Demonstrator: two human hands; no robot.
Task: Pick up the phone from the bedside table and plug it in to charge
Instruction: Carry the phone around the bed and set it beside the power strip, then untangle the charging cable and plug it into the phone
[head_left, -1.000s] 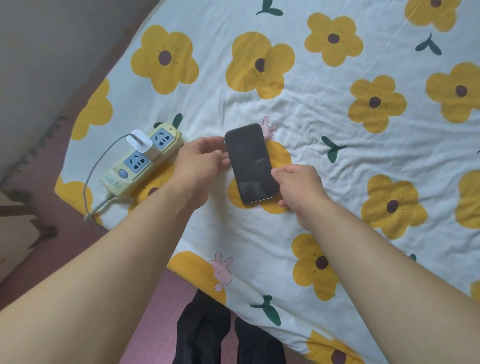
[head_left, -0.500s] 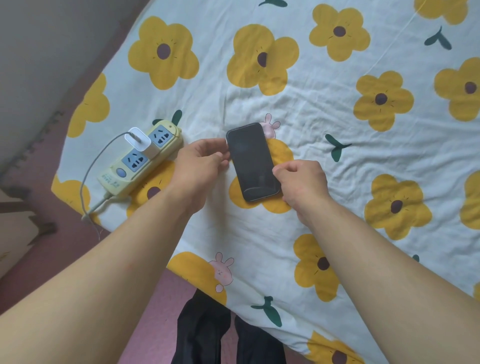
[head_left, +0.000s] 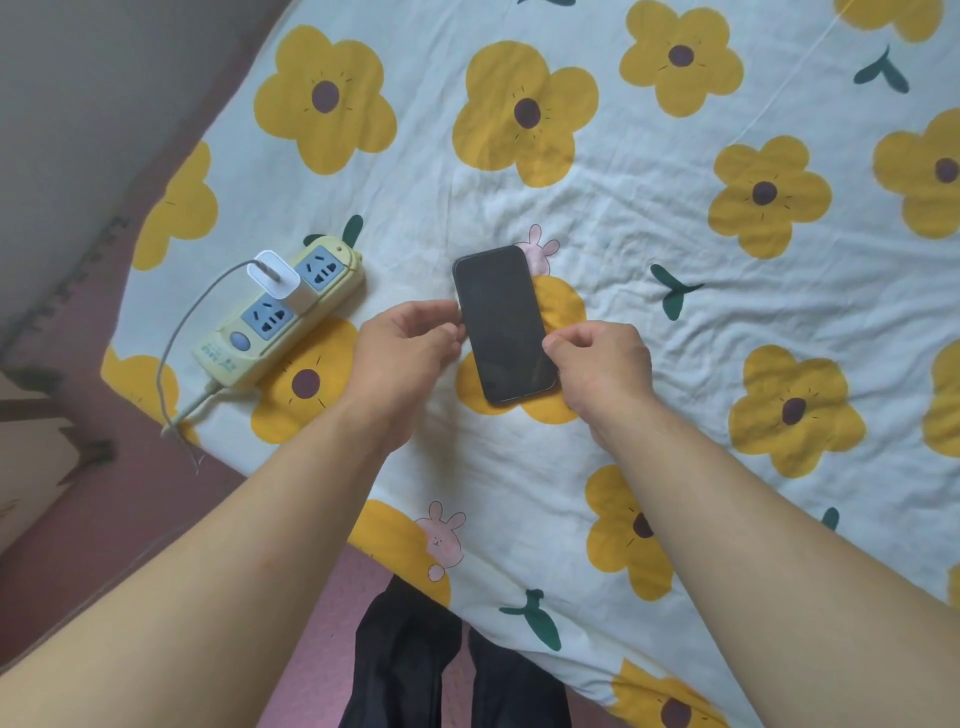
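A black phone (head_left: 501, 322) with a dark screen lies face up on the flowered bed sheet (head_left: 649, 223). My left hand (head_left: 402, 353) has its curled fingertips against the phone's left edge. My right hand (head_left: 602, 364) pinches the lower right edge, thumb on the screen's rim. To the left a pale yellow power strip (head_left: 234, 353) rests on the sheet with a white charger (head_left: 275, 280) plugged into it. The charger's grey cable (head_left: 169, 358) loops over the bed's edge; its free end hangs below the corner.
The bed's near edge runs diagonally from the left to the bottom right. Beyond it is a reddish floor (head_left: 93, 499). My dark trouser legs (head_left: 405, 670) stand at the bottom, close to the bed. A grey wall (head_left: 78, 104) fills the upper left.
Both hands and the phone stay in nearly the same place; my right thumb has edged a little further up the phone's right rim.
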